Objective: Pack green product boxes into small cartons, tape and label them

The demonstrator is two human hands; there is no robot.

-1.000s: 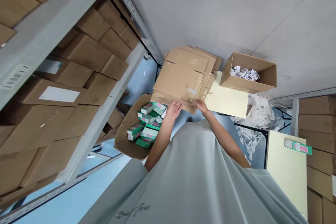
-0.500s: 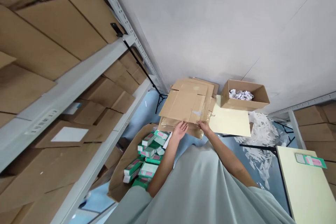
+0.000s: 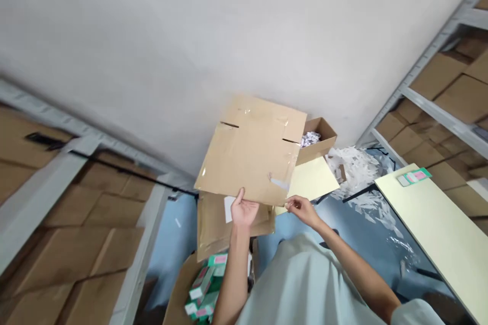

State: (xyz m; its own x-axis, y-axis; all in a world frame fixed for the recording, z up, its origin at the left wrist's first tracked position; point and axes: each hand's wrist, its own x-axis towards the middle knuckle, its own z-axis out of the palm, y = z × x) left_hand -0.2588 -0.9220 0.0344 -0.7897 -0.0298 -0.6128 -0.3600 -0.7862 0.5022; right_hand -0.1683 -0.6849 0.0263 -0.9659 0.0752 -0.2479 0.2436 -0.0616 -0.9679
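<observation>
A flattened cardboard box [image 3: 251, 157] is lifted and tilted up in front of me, with slits, shiny tape and a torn whitish patch near its right side. My left hand [image 3: 244, 212] grips its near edge, thumb on top and fingers underneath. At the near right corner, my right hand [image 3: 303, 209] is closed in a pinch, fingers against the cardboard or its tape. Below the raised sheet lies more flattened cardboard [image 3: 213, 236], bearing a white label [image 3: 229, 208]. Beneath that, an open carton [image 3: 178, 289] holds several green-and-white boxes [image 3: 204, 284], partly hidden by my left forearm.
Behind to the right, an open carton [image 3: 324, 144] of crumpled paper stands by a pale yellow tabletop [image 3: 314, 180]. White scraps [image 3: 358, 172] litter the floor. Another yellow table [image 3: 438, 223] carries a green-and-pink box [image 3: 414, 177]. Shelves of cartons [image 3: 450, 96] flank both sides; a black pole [image 3: 122, 168] is at left.
The top flattened box has been raised off the pile and tilted up, separating from the cardboard beneath. My left hand has turned to grip its edge. The view has swung to the right.
</observation>
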